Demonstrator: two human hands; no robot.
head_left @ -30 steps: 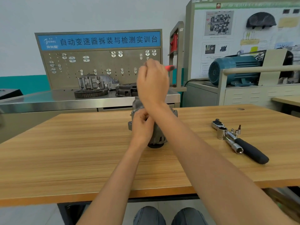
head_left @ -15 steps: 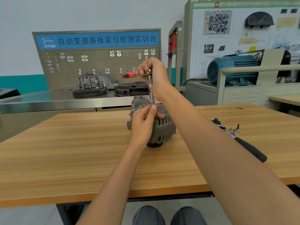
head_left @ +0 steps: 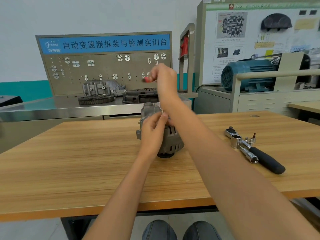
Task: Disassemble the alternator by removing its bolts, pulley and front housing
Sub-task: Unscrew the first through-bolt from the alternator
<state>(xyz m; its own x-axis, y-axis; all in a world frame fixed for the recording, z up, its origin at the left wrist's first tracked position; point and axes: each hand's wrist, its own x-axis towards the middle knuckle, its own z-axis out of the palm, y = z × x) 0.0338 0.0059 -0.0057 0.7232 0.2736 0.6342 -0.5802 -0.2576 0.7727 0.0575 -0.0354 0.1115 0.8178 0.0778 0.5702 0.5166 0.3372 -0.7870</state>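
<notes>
The grey alternator (head_left: 170, 141) stands on the wooden table (head_left: 69, 161) at its middle, pulley end down. My left hand (head_left: 153, 131) grips its top and pinches the lower end of a thin tool shaft. My right hand (head_left: 164, 78) is raised above it, closed on a small wrench with a red handle (head_left: 147, 79); only the red tip shows left of my fingers. The shaft between the two hands is mostly hidden by my right wrist.
A black-handled ratchet (head_left: 256, 151) with a socket and several small bits (head_left: 251, 138) lies on the table to the right. Behind stands a steel bench (head_left: 43, 108) with a gear ring, castings and a pegboard. A blue motor (head_left: 249, 75) sits at the back right.
My right hand has swung the red handle round over the alternator, from pointing right to pointing left, and now mostly covers it. My left hand has stayed on the alternator's top.
</notes>
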